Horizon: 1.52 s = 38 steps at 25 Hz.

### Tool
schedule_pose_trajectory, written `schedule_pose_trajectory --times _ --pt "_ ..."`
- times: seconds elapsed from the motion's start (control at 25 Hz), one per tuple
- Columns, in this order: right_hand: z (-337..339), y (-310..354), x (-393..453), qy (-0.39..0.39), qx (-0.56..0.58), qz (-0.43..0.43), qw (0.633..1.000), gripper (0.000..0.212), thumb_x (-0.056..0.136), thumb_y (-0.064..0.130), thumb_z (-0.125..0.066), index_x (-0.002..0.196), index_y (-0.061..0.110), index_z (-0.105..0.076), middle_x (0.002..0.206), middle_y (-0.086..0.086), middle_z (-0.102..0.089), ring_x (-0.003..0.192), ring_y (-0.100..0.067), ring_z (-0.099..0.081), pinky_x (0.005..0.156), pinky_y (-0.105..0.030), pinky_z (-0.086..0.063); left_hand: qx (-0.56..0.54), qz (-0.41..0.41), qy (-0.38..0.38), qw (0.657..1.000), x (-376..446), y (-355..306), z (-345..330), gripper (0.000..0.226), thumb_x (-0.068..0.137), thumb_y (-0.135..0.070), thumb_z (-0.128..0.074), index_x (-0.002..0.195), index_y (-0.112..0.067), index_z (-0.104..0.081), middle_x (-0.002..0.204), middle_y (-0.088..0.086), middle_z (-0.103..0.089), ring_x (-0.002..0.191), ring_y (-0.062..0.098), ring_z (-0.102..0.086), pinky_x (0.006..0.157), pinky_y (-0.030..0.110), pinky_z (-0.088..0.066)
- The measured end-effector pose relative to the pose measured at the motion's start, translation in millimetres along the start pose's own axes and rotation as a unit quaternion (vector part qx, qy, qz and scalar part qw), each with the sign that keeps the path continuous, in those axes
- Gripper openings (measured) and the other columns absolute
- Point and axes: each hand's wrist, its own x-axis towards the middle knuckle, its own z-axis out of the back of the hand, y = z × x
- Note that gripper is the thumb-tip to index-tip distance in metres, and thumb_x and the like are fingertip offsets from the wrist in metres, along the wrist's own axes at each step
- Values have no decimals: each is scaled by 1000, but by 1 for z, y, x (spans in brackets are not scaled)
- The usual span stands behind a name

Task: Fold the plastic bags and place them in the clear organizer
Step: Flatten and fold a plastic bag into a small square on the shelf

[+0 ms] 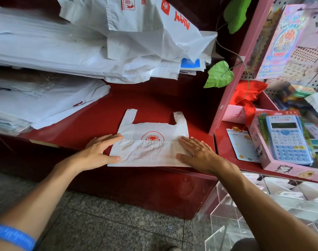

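A small white plastic bag [151, 147] with a red sun logo lies flat on the red counter [154, 104], its bottom part folded up over the logo and its two handles pointing away from me. My left hand [100, 151] rests flat on the bag's left edge, fingers straight, thumb along the near fold. My right hand [196, 153] presses flat on the right edge in the same way. The clear organizer [263, 211] stands at the lower right, below the counter's edge, with white folded bags in its far compartments.
Stacks of white plastic bags [82, 51] fill the counter's left and back. A pink shelf post [232, 87] rises right of the bag. Beyond it lie a boxed blue calculator [288, 140], a card and stationery. Green fake leaves [220, 75] hang above. Grey stone floor below.
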Motion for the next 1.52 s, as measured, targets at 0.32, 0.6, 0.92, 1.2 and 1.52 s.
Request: schedule_pose_trajectory --times 0.32,0.6,0.92,1.2,1.52 --pt "1 3 1 12 -12 -15 1000 84 89 74 -40 156 39 -4 164 17 6 151 -8 10 120 -35 9 -56 62 -100 992 8 -25 -11 63 94 -62 -47 150 -38 -33 157 -9 -35 147 12 -24 122 38 -12" --pt "4 1 3 23 -27 -30 999 91 85 79 -36 157 37 2 163 18 10 150 -10 12 121 -38 10 73 35 -34 996 10 -25 -7 68 95 -64 -43 154 -39 -21 161 -23 -12 148 -2 1 120 35 6" --pt "7 -3 5 21 9 -16 1000 96 86 72 -50 157 32 1 164 15 8 151 -10 11 120 -38 11 92 25 -8 995 13 -19 -5 83 82 -81 -30 154 -42 -17 159 -28 -7 138 -13 5 120 36 6" --pt "14 -6 2 32 37 -9 999 98 87 60 -60 158 27 -1 165 10 6 151 -12 10 121 -39 9 142 21 -14 990 11 -21 -8 101 65 -85 0 156 -41 -6 160 -27 2 147 -3 7 120 39 6" --pt "8 54 17 -168 19 -5 986 68 102 48 -37 157 14 -16 166 -2 -4 153 -17 1 121 -35 3 165 86 -7 983 19 -45 -22 65 100 -60 -9 157 -34 5 162 -21 13 150 9 15 119 51 10"
